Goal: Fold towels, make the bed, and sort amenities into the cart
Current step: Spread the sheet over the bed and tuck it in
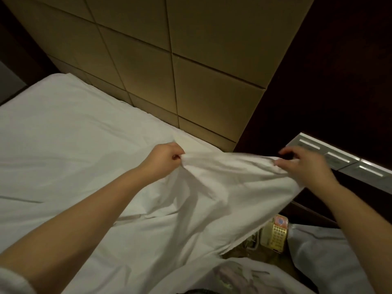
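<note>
Here the left hand (164, 159) pinches the sheet (222, 187) edge, stretched toward the headboard (191, 92); the right hand (301, 164) grips loosely.

Both my bare forearms extended forward, my left hand (164, 159) fisted with fingers curled tight, my right hand (303, 164) palm down, fingers bent, slightly blurred

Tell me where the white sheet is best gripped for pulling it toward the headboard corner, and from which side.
Grip the white sheet along its raised top edge, coming from above at the bedside. That edge is bunched into a ridge between the left hand, pinching it shut, and the right hand, whose fingers look loosely curled over it. The flat, spread middle probably offers no fold to pinch.
</note>
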The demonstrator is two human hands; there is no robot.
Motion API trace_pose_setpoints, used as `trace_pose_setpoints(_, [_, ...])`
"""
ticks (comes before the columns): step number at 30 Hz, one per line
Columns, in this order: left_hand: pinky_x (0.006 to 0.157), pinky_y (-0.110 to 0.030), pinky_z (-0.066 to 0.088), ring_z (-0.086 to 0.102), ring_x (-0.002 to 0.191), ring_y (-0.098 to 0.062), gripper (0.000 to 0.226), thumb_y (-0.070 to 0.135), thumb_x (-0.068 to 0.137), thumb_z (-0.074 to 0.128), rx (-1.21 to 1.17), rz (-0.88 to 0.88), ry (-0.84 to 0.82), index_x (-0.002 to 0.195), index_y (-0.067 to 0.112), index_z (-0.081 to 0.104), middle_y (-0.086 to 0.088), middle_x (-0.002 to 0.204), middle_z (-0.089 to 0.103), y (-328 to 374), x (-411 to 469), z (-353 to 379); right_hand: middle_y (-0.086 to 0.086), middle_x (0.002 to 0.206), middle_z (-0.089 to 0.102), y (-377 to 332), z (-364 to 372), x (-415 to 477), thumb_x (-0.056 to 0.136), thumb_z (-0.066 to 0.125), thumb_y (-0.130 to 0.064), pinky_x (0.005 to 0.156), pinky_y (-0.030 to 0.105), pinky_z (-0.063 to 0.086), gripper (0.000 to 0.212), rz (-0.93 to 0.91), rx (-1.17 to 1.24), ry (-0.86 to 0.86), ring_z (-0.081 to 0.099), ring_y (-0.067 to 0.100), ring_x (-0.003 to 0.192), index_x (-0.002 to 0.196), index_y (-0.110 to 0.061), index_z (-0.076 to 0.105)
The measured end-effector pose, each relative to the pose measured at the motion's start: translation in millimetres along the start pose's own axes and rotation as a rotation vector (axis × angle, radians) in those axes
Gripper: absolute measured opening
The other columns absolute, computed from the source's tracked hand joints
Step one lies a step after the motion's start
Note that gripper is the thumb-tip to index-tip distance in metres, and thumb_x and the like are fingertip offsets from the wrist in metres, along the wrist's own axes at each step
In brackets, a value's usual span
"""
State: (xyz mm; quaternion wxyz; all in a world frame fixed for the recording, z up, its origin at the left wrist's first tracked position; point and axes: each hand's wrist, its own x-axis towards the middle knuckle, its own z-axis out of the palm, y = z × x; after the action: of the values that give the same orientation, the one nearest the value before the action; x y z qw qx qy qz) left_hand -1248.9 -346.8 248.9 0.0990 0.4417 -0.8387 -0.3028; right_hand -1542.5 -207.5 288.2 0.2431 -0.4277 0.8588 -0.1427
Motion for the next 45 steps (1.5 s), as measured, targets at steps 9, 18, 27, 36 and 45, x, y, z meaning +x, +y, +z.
trace_pose_setpoints(9, [0.084,-0.024,0.04,0.059,0.102,-0.027,0.033,-0.001,0.087,0.046,0.241,0.006,-0.289,0.109,0.006,0.069,-0.012,0.108,0.068,-11,35,31,0.012,0.073,0.057,36,-12,-12,0.095,0.055,-0.026,0.062,0.03,0.035,0.022,0.006,0.344,0.228,0.047,0.018,0.066,0.084,-0.011,0.067])
trace_pose_setpoints(18, [0.08,-0.032,0.044,0.056,0.087,-0.023,0.019,0.004,0.085,0.051,0.192,0.052,-0.355,0.086,0.004,0.07,-0.011,0.093,0.062,12,69,43,0.005,0.056,0.037,74,-30,-33,0.096,0.053,-0.028,0.053,0.029,0.027,0.039,0.157,0.47,0.421,0.034,0.016,0.054,0.06,-0.014,0.049])
trace_pose_setpoints(27, [0.059,-0.022,0.034,0.044,0.075,-0.02,0.02,-0.003,0.084,0.042,0.403,0.102,-0.566,0.073,0.008,0.054,-0.001,0.066,0.05,43,85,53,0.007,0.057,0.035,100,-42,-51,0.097,0.052,-0.026,0.052,0.029,0.025,0.042,0.139,0.435,0.496,0.033,0.013,0.052,0.059,-0.009,0.046])
trace_pose_setpoints(36, [0.056,-0.026,0.034,0.045,0.066,-0.02,0.029,0.003,0.081,0.046,0.371,-0.012,-0.373,0.056,0.015,0.052,-0.003,0.059,0.05,44,78,62,0.006,0.056,0.034,119,-45,-53,0.096,0.052,-0.028,0.051,0.028,0.024,0.043,0.148,0.447,0.498,0.03,0.016,0.052,0.058,-0.011,0.043])
trace_pose_setpoints(45, [0.074,-0.031,0.043,0.059,0.09,-0.027,0.023,0.013,0.09,0.048,0.359,-0.162,-0.271,0.087,0.007,0.07,-0.012,0.089,0.067,20,51,54,0.001,0.057,0.039,133,-41,-52,0.095,0.054,-0.03,0.052,0.027,0.027,0.04,0.137,0.48,0.482,0.035,0.013,0.054,0.058,-0.018,0.048])
